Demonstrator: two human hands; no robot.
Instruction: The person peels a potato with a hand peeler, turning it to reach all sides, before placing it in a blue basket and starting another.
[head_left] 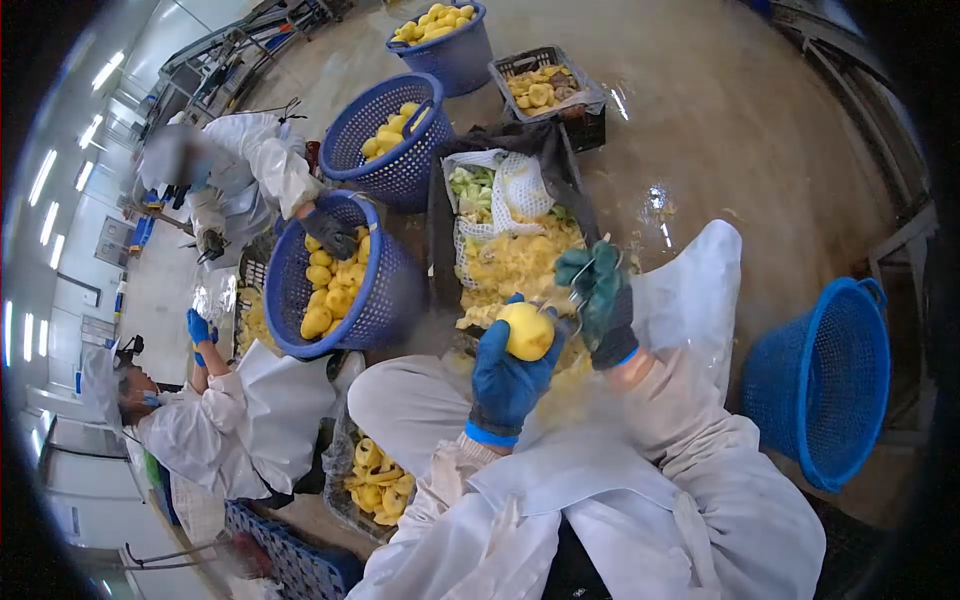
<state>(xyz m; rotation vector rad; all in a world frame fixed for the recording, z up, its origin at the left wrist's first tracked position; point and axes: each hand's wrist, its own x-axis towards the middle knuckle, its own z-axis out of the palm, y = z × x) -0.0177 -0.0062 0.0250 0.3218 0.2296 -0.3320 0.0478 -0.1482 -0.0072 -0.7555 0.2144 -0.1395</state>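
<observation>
My left hand [510,375], in a blue glove, is closed around a smooth yellow fruit [527,332], which looks like a peeled mango. Just right of it, my right hand [598,300], in a dark green glove, grips a thin metal tool [574,297] that looks like a peeler. Fingers cover most of that tool. Beyond both hands stands a dark crate [440,250] heaped with yellow peelings [520,262]. White foam netting [522,185] and some green scraps lie at its far end.
Left of the crate, a blue basket [395,290] holds yellow fruit; a co-worker's gloved hand [330,233] reaches in. More fruit baskets stand beyond. At right is a blue basket [775,375]. Another person [215,415] sits at left, near a crate of yellow pieces [375,485].
</observation>
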